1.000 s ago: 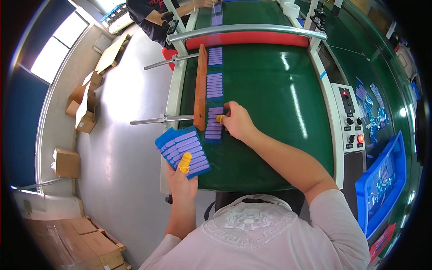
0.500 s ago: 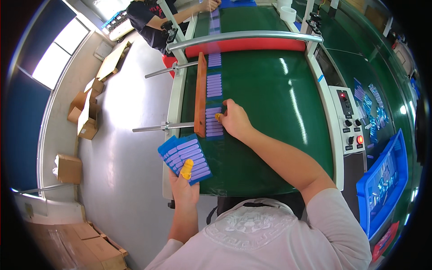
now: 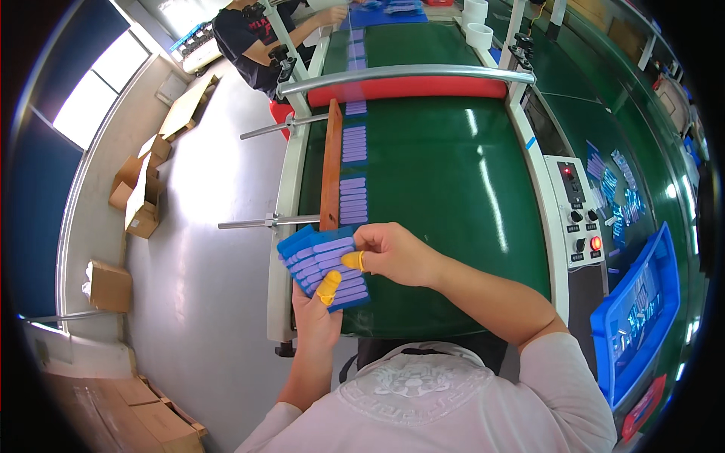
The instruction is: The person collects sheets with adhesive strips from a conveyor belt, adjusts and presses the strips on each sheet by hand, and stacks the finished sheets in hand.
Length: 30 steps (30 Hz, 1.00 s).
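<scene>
My left hand (image 3: 316,317) holds a fanned stack of blue cards (image 3: 303,266) with rows of lilac strips, over the near left corner of the green conveyor belt (image 3: 430,174). A yellow finger cot covers its thumb, which presses on the stack. My right hand (image 3: 404,255) pinches the upper right part of the top card, its thumb also in a yellow cot; the fingertips underneath are hidden. Beyond my hands, a similar card (image 3: 353,200) lies on the belt along a brown guide bar (image 3: 331,166), with another card (image 3: 354,143) farther up.
A red roller (image 3: 423,89) and a metal bar (image 3: 408,72) span the belt. At the right are a control box (image 3: 566,204), a blue crate (image 3: 604,332) and loose strip cards (image 3: 623,200). Another person (image 3: 253,45) works at the far left. Cardboard boxes (image 3: 109,287) stand along the wall.
My right hand has come back from the card line beside the guide bar to the stack in my left hand. The cards on the belt have shifted away, and the view has moved slightly.
</scene>
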### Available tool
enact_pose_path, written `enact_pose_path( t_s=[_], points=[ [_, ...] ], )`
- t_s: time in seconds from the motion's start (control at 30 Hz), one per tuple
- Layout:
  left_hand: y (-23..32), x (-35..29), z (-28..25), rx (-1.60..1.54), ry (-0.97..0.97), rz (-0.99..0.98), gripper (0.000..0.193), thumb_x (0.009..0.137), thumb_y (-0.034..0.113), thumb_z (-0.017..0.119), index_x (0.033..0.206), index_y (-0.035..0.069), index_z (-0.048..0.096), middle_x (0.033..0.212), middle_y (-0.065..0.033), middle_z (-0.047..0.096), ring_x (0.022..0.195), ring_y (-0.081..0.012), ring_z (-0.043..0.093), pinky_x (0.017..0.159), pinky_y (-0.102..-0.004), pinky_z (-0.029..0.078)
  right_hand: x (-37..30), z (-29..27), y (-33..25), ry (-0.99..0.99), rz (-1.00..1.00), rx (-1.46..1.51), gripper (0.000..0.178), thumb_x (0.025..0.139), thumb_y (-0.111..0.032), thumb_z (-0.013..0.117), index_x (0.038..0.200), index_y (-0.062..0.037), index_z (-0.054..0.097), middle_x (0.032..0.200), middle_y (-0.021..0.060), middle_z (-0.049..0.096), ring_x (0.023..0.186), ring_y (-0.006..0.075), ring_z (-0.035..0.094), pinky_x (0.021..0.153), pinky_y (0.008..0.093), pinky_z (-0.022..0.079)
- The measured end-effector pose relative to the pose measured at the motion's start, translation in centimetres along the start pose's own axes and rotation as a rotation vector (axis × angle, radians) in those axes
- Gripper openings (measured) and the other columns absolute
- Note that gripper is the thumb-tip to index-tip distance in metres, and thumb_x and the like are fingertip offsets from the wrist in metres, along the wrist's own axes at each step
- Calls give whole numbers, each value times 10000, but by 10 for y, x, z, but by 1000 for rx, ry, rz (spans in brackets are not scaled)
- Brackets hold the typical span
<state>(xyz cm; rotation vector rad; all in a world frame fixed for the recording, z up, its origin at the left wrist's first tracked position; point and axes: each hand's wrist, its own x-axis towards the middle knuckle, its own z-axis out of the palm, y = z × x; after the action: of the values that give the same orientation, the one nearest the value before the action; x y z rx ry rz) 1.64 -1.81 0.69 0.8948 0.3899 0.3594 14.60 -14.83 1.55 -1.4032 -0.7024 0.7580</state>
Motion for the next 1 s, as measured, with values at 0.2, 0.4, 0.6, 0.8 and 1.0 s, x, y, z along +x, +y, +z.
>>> enact_pose_path(
  t_s=[0.2, 0.4, 0.6, 0.8, 1.0],
  points=[
    [-3, 4, 4, -11, 35, -16, 420, 853, 80, 679, 1221, 84, 476, 1108, -65, 604, 986, -189, 616, 810, -360, 528, -5, -6, -2, 67, 103, 247, 127, 865, -123, 637, 808, -12, 609, 702, 5, 579, 613, 61, 532, 560, 220, 460],
    [6, 6, -18, 111, 105, 25, 271, 914, 192, 595, 1124, 75, 470, 913, -137, 616, 694, -263, 658, 588, -414, 560, -3, -33, 3, 236, 174, 202, 130, 857, -131, 656, 840, -4, 630, 686, 9, 579, 574, 64, 522, 503, 204, 444],
    [7, 4, -23, 105, 100, 35, 261, 916, 186, 589, 1122, 76, 472, 918, -138, 612, 698, -266, 654, 578, -418, 555, 19, -27, 39, 315, 260, 39, 254, 847, -121, 662, 1006, 55, 572, 739, 50, 588, 576, 93, 527, 447, 234, 444],
    [6, 1, -21, 92, 69, 43, 265, 921, 203, 586, 1119, 69, 470, 914, -139, 609, 693, -269, 650, 575, -415, 550, 41, -9, 48, 432, 207, -266, 357, 847, -151, 671, 1103, 56, 532, 761, 87, 607, 606, 126, 576, 455, 262, 462],
    [6, 2, -25, 81, 46, 28, 267, 930, 222, 572, 1121, 67, 470, 911, -135, 610, 689, -274, 647, 579, -420, 549, 46, -8, 48, 492, 142, -471, 398, 815, -157, 686, 1107, 69, 537, 836, 176, 652, 739, 276, 640, 659, 359, 505]
  ],
)
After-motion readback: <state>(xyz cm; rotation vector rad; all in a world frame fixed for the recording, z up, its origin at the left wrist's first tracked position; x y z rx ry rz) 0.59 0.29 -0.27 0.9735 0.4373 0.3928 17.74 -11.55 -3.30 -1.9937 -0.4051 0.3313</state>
